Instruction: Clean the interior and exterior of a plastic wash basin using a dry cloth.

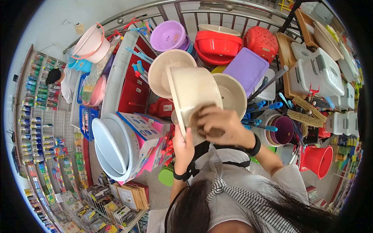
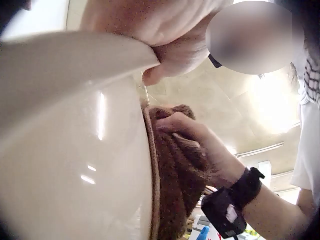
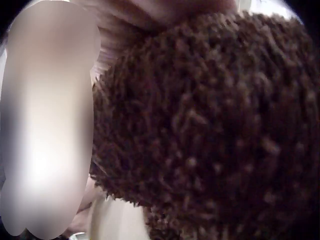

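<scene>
A cream basin [image 1: 198, 87] is held on its side in front of the body, its outer wall facing the right hand. The left hand [image 1: 183, 151] grips its rim from below, thumb on the near side. The right hand [image 1: 225, 126] holds a bunched brown cloth [image 1: 211, 130] against the basin's outer wall. In the left wrist view the cloth [image 2: 175, 175] lies along the glossy basin [image 2: 75, 150], with the right hand [image 2: 200, 145] gripping it. Brown pile of the cloth [image 3: 210, 120] fills most of the right wrist view, hiding the fingertips.
Two more cream basins [image 1: 163, 73] [image 1: 234, 93] lie behind the held one. Red basins [image 1: 217, 44], a purple lid [image 1: 246, 72] and blue-handled tools [image 1: 268, 105] stand beyond. Pale blue tubs [image 1: 112, 143] are at left, a red bucket [image 1: 318, 161] at right.
</scene>
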Available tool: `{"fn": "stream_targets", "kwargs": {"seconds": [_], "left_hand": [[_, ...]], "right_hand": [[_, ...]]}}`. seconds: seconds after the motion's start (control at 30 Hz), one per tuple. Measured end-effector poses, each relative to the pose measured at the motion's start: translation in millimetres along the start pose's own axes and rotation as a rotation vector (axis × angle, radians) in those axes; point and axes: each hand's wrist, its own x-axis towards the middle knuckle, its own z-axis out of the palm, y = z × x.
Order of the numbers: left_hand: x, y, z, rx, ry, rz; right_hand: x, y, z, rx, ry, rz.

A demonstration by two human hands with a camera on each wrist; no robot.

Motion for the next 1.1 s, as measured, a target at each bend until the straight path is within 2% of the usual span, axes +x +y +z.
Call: {"fn": "stream_targets", "kwargs": {"seconds": [0.13, 0.17, 0.27, 0.37, 0.43, 0.53, 0.57, 0.63, 0.67, 0.73, 0.77, 0.83, 0.97, 1.0, 1.07, 1.1], "left_hand": [[3.4, 1.4, -1.0, -0.032, 0.045, 0.032], [0.4, -6.1, -3.7, 0.042, 0.006, 0.014], [-2.2, 0.2, 5.7, -0.012, -0.030, -0.034], [-1.6, -0.8, 10.2, 0.074, -0.087, -0.028], [-3.0, -7.1, 11.2, 0.238, -0.158, -0.032], [-9.6, -21.2, 20.3, 0.363, -0.231, 0.024], [-8.6, -27.9, 23.5, 0.367, -0.207, 0.194], [-11.3, -36.3, 26.4, 0.455, -0.238, 0.241], [-11.6, -35.8, 26.7, 0.544, -0.267, 0.291], [-11.3, -30.7, 27.0, 0.573, -0.295, 0.314], [-10.3, -27.5, 27.7, 0.602, -0.323, 0.340], [-9.6, -24.9, 30.4, 0.609, -0.337, 0.354], [-3.2, -26.7, 28.8, 0.592, -0.399, 0.360], [-1.3, -24.2, 26.2, 0.592, -0.396, 0.357], [3.3, -17.5, 18.6, 0.363, -0.507, 0.264], [4.9, -22.1, 12.6, 0.365, -0.503, 0.262]], "right_hand": [[-9.3, -15.4, 14.1, -0.004, -0.046, -0.007], [-4.9, -11.4, 10.1, 0.021, -0.009, 0.035], [5.1, 2.7, -0.2, 0.022, 0.153, 0.148], [-1.5, 1.4, 1.8, 0.009, 0.160, 0.203], [-8.4, -7.1, 6.2, 0.268, 0.118, 0.348], [-20.4, -8.4, 5.0, 0.342, -0.032, 0.452], [-22.9, -5.3, 4.1, 0.341, -0.033, 0.453], [-27.8, 1.8, 0.7, 0.450, -0.041, 0.524], [-27.9, 0.3, -6.3, 0.665, -0.060, 0.678], [-34.8, 13.3, -8.3, 0.869, 0.000, 0.779], [-30.2, 6.8, -8.4, 0.868, -0.003, 0.781], [-17.7, -12.9, -8.2, 0.617, 0.063, 0.821], [-40.7, 12.1, 5.3, 0.457, 0.060, 0.743], [-43.4, 13.6, 7.5, 0.428, 0.115, 0.715], [-46.9, 15.5, 5.4, 0.401, 0.167, 0.682], [-50.5, 17.0, -0.7, 0.358, 0.157, 0.672]]}}
